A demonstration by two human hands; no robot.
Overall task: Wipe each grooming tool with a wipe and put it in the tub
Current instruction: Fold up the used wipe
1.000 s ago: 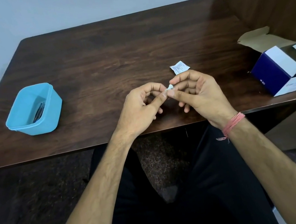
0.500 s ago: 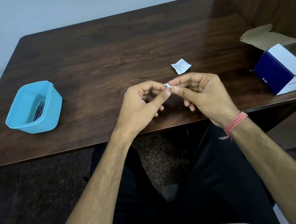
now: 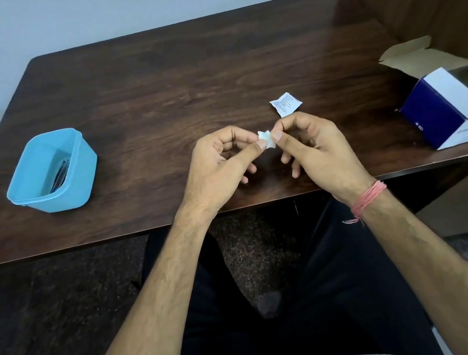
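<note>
now wipe [image 3: 266, 140] pinched between left hand [image 3: 218, 164], right hand [image 3: 316, 145]

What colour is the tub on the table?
Light blue; the tub shows clearly at the left of the head view.

You've a light-blue tub [image 3: 51, 171], a white wipe [image 3: 266, 139], a white sachet [image 3: 286, 103] with dark print, a navy-and-white box [image 3: 442, 107], a pink wristband [image 3: 368, 199], a dark woodgrain table [image 3: 180, 78].
</note>
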